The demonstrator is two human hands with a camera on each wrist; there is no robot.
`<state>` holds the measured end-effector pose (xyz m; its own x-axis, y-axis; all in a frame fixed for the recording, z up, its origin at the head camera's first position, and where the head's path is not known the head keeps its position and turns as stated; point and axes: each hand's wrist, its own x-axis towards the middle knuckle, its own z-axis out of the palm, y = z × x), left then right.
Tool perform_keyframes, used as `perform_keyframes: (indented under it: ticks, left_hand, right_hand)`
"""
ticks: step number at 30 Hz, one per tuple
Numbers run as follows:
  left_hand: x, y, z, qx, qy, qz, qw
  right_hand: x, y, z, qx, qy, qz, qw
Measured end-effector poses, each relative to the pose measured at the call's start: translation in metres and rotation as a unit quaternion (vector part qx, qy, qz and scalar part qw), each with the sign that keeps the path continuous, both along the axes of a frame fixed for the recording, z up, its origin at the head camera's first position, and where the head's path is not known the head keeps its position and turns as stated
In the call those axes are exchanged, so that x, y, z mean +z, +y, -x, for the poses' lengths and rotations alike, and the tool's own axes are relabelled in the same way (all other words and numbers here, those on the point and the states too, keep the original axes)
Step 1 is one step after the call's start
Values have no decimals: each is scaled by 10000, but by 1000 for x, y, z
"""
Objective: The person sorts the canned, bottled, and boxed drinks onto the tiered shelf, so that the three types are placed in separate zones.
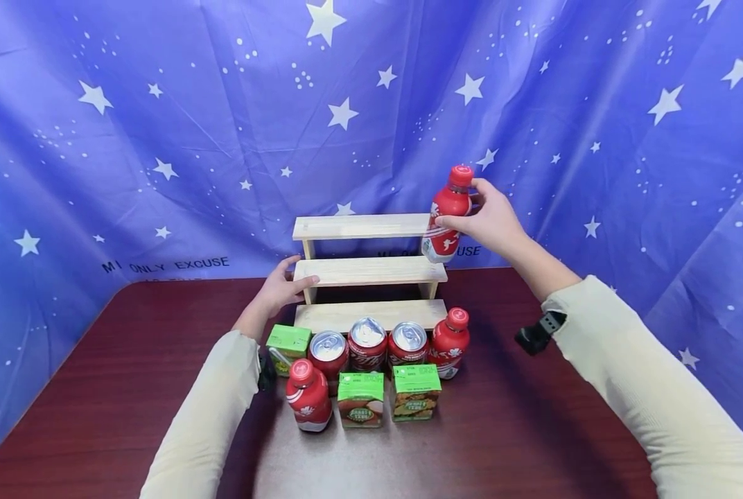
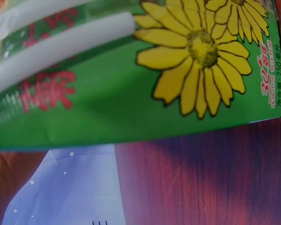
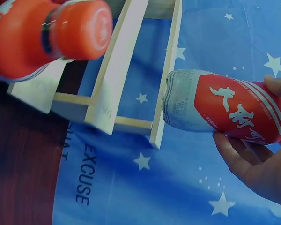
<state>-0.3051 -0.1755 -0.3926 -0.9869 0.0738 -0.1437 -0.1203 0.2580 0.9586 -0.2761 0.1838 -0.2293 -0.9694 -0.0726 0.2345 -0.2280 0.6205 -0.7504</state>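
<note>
Feed up, logging fast. Right hand (image 1: 495,216): I have it grasping a red plastic bottle with a red cap and pale base (image 1: 448,208), thumb on one side, fingers on the other. Bottle is off the table, tilted, cap leaning right, by the right end of the top board of a pale wooden three-step rack (image 1: 371,270). Can't tell from my views whether its base touches that board.

Left hand (image 1: 278,287): at the left end of the middle board, touching it; I can't tell whether it grips or only rests.

In front of the rack, back row left to right: green drink carton with yellow flowers and a white straw (image 1: 289,338), three red metal cans with silver tops (image 1: 367,343), second red bottle (image 1: 450,346). Nearer me: third red bottle (image 1: 309,398), then two green-topped cartons (image 1: 360,402) side by side, a gap between. All upright on the dark red wood-grain table (image 1: 534,430). Blue star-print cloth (image 1: 190,159) hangs behind.
</note>
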Motion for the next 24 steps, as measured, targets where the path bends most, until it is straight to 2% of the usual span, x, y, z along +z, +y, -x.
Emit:
perform_keyframes:
  ticks: [9,17,24]
  left_hand:
    - [-1,0,1,-12,-7,-41,10000]
    - [2,1,4,-6,-1,-29,10000]
    - [2,1,0,-5,2,-3,10000]
  right_hand:
    - [6,-28,10,89,-57,20,9999]
    - [10,-45,18,105,-136,70,9998]
    - [8,-62,26,167,-210,111,9996]
